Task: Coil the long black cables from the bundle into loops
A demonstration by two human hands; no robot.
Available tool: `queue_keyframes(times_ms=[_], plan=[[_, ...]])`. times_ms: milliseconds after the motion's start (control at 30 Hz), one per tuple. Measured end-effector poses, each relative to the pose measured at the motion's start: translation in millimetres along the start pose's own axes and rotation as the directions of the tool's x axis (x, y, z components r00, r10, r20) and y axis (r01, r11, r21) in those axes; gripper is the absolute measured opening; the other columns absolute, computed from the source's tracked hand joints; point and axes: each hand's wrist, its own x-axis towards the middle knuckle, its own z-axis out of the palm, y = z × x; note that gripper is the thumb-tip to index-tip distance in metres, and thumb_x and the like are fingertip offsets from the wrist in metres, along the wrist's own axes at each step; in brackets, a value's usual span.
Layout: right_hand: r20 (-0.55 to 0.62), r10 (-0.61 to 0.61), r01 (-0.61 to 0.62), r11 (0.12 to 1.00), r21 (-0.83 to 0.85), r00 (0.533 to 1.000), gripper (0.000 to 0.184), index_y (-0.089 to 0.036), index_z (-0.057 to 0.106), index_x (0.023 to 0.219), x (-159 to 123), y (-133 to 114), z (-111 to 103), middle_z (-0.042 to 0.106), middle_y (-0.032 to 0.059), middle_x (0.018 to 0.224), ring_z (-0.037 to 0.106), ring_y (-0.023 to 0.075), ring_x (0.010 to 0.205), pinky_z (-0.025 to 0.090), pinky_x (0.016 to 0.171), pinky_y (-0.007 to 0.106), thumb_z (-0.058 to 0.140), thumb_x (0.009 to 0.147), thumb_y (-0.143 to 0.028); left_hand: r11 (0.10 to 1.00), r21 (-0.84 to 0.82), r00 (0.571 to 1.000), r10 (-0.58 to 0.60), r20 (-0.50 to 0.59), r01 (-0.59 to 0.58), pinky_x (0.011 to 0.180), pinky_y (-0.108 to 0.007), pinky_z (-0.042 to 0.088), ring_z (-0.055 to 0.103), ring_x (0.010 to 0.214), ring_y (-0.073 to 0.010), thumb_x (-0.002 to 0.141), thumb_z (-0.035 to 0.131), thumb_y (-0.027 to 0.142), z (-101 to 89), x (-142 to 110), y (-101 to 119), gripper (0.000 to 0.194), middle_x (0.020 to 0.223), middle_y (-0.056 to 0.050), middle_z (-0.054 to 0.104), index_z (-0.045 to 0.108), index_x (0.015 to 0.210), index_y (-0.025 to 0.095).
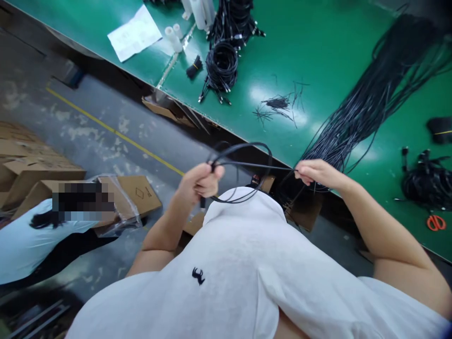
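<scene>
The left hand point(202, 181) is closed around a thin, round, black cable point(254, 165) that hangs in big loops. The right hand point(316, 173) pinches a straight part of the same cable, so it runs across from hand to hand. The cable is up in the air in front of the white cotton shirt point(243, 245), by the edge of the shiny green table point(310, 42). Just past the right hand, a long, messy bunch of black cables point(367, 101) lies on the table. Near the middle is a little pile of thin black strips point(277, 102). Orange looped handles point(436, 222) lie at the right side, near a heap of coiled black cables with plugs point(429, 181)
</scene>
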Motion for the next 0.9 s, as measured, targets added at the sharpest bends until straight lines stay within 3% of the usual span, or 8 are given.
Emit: queue_keyframes(times_ms=[67, 167, 267, 400, 500, 667, 800, 900], plan=[[-0.008, 0.131, -0.130, 0.989, 0.065, 0.991, 0.045, -0.018, 0.058, 0.074, -26, 43, 15, 0.052, -0.0006, 0.057, 0.049, 0.0125, 0.055, 0.039, 0.059, 0.026, 0.049, 0.088, -0.060, 0.952, -0.083, 0.946, 0.278, -0.168, -0.294, 0.024, -0.011, 0.014, 0.007, 0.024, -0.0002, 0.095, 0.055, 0.036, -8.9, -21, 27, 0.026, 0.037, 0.014, 0.016, 0.059, 0.077, 0.018], [-0.123, 0.296, -0.292, 0.955, 0.056, 0.947, 0.041, -0.020, 0.056, 0.071, -67, 104, 55, 0.054, 0.0013, 0.059, 0.052, 0.0159, 0.059, 0.042, 0.061, 0.030, 0.046, 0.089, -0.056, 0.736, -0.036, 0.686, 0.611, -0.396, -0.676, 0.026, -0.004, 0.016, 0.027, 0.025, 0.0027, 0.103, 0.040, 0.037, -20.6, -52, 67, 0.029, 0.039, 0.014, 0.037, 0.059, 0.089, 0.019], [-0.181, 0.434, -0.442, 0.897, -0.005, 0.883, 0.041, -0.023, 0.055, 0.065, -105, 151, 92, 0.058, 0.0040, 0.061, 0.057, 0.0203, 0.058, 0.045, 0.061, 0.034, 0.043, 0.087, -0.056, 0.615, 0.159, 0.498, 0.741, -0.450, -0.772, 0.032, 0.000, 0.020, 0.039, 0.031, 0.0052, 0.107, 0.014, 0.037, -32.8, -76, 99, 0.050, 0.046, 0.015, 0.046, 0.061, 0.099, 0.021], [-0.186, 0.538, -0.569, 0.781, -0.258, 0.822, 0.037, -0.023, 0.055, 0.065, -129, 169, 116, 0.064, 0.0067, 0.065, 0.063, 0.0239, 0.063, 0.045, 0.060, 0.033, 0.044, 0.090, -0.047, 0.772, 0.241, 0.607, 0.618, -0.500, -0.588, 0.032, -0.006, 0.024, 0.032, 0.029, 0.0038, 0.106, 0.002, 0.034, -58.0, -77, 118, 0.066, 0.040, 0.012, 0.040, 0.063, 0.091, 0.017], [-0.298, 0.531, -0.603, 0.614, -0.510, 0.793, 0.031, -0.019, 0.060, 0.077, -113, 129, 115, 0.065, 0.0094, 0.069, 0.063, 0.0228, 0.063, 0.039, 0.056, 0.028, 0.045, 0.094, -0.040, 0.838, 0.313, 0.655, 0.544, -0.524, -0.446, 0.031, -0.009, 0.024, 0.028, 0.028, 0.0026, 0.106, 0.009, 0.023, -76.2, -50, 104, 0.060, 0.040, 0.010, 0.043, 0.066, 0.091, 0.013], [-0.177, 0.043, -0.144, 0.776, -0.614, 0.983, 0.036, -0.018, 0.063, 0.091, -44, 2, 106, 0.069, 0.0066, 0.087, 0.063, 0.0165, 0.078, 0.037, 0.063, 0.024, 0.037, 0.101, -0.040, 0.878, 0.477, 0.850, 0.235, -0.471, 0.021, 0.038, -0.013, 0.039, 0.064, 0.052, -0.0077, 0.099, 0.045, 0.022, -69.5, 15, 25, 0.022, 0.073, -0.003, 0.074, 0.064, 0.092, 0.014], [-0.090, -0.220, 0.114, 0.761, -0.638, 0.971, 0.035, -0.017, 0.063, 0.086, 10, -72, 98, 0.066, 0.0056, 0.085, 0.058, 0.0142, 0.074, 0.029, 0.059, 0.024, 0.040, 0.101, -0.040, 0.878, 0.448, 0.976, -0.088, -0.198, 0.170, 0.077, -0.027, 0.057, 0.073, 0.087, -0.0162, 0.087, 0.067, 0.041, -37.0, 51, -41, 0.031, 0.099, -0.012, 0.075, 0.062, 0.097, 0.012], [-0.174, -0.287, 0.107, 0.748, -0.656, 0.942, 0.029, -0.016, 0.062, 0.086, 36, -83, 81, 0.063, 0.0073, 0.088, 0.055, 0.0155, 0.076, 0.028, 0.060, 0.025, 0.048, 0.098, -0.039, 0.903, 0.381, 0.975, -0.221, 0.012, 0.200, 0.064, -0.024, 0.053, 0.063, 0.058, -0.0097, 0.084, 0.070, 0.046, -16.2, 59, -58, 0.038, 0.069, -0.003, 0.067, 0.063, 0.095, 0.010]])
